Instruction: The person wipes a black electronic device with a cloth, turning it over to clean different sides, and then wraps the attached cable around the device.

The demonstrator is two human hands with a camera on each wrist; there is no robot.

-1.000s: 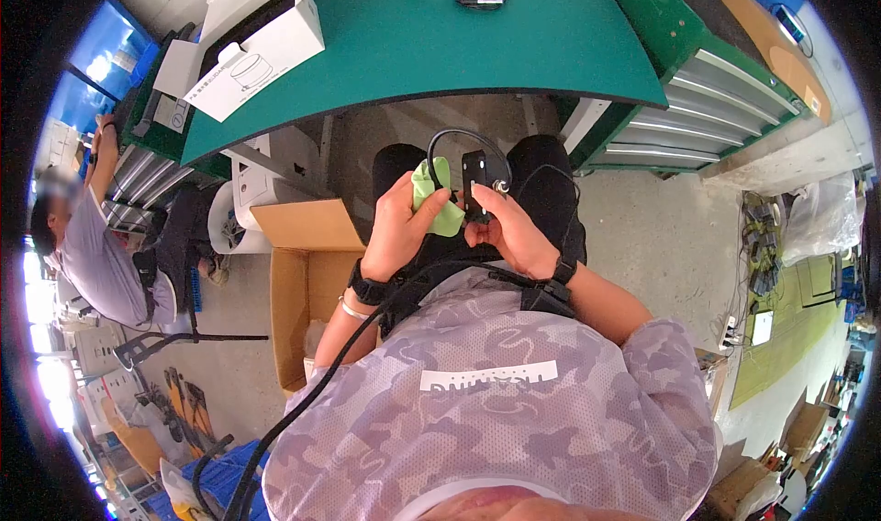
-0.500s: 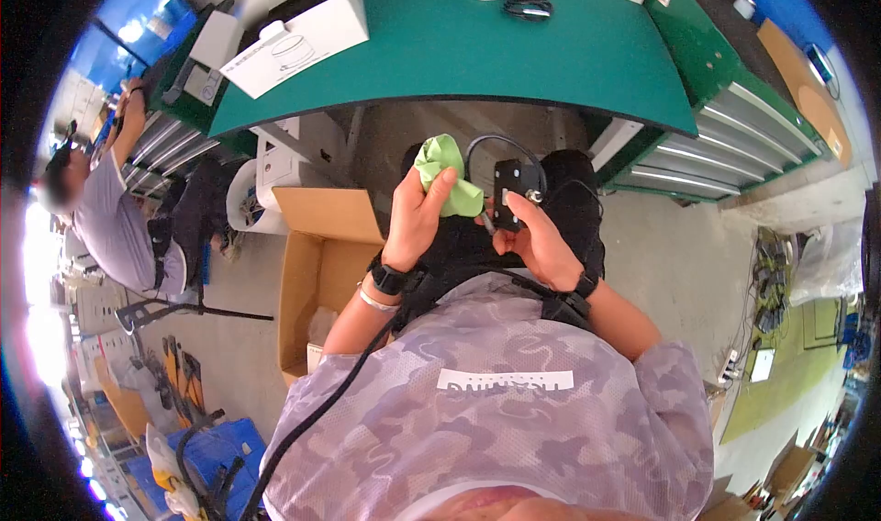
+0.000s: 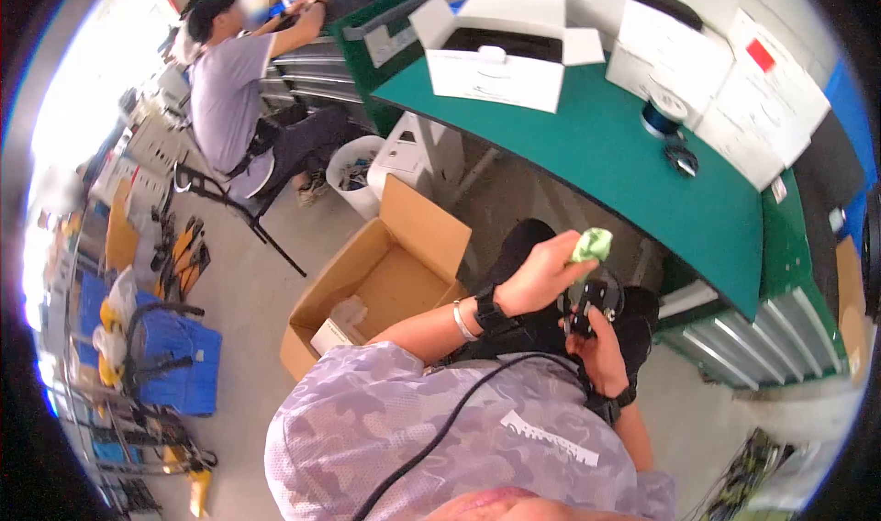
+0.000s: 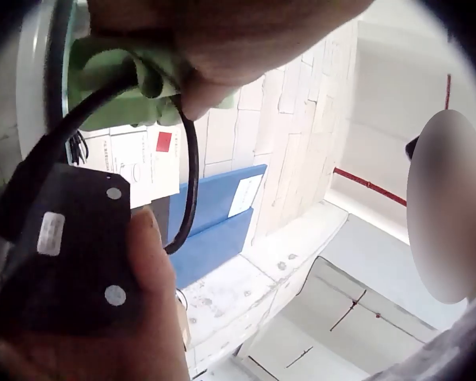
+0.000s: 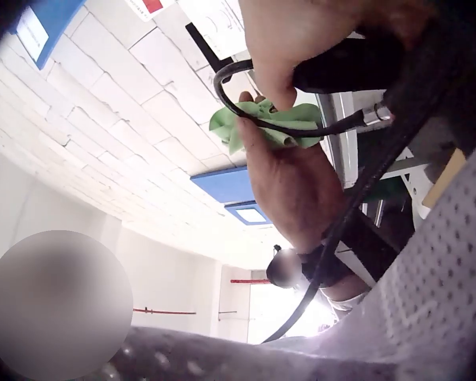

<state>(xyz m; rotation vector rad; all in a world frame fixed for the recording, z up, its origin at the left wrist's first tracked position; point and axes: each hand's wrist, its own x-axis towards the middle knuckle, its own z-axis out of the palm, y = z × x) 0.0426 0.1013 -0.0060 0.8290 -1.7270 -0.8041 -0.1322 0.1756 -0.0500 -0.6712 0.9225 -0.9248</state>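
My left hand [image 3: 541, 278] grips a crumpled green cloth [image 3: 592, 243] above my lap, wrapped round the black cable [image 4: 186, 159] in the left wrist view. My right hand [image 3: 598, 342] holds a small black box-shaped device [image 3: 587, 299] just below the cloth, thumb on its face. In the left wrist view the device [image 4: 67, 254] shows a white label and two silver screws. In the right wrist view the green cloth [image 5: 258, 127] sits behind the looped cable [image 5: 301, 127], which ends in a metal connector [image 5: 377, 115].
A green bench [image 3: 624, 154] stands ahead with an open white box [image 3: 500, 57], a blue spool [image 3: 663, 112] and a coiled cable [image 3: 684, 161]. An open cardboard box [image 3: 381, 273] sits on the floor at my left. Another person [image 3: 234, 80] sits beyond it. Grey drawers [image 3: 762, 342] at right.
My head has turned left, so the view swung: the bench now lies upper right. The left hand has bunched the cloth tighter on the cable; the right hand still holds the device.
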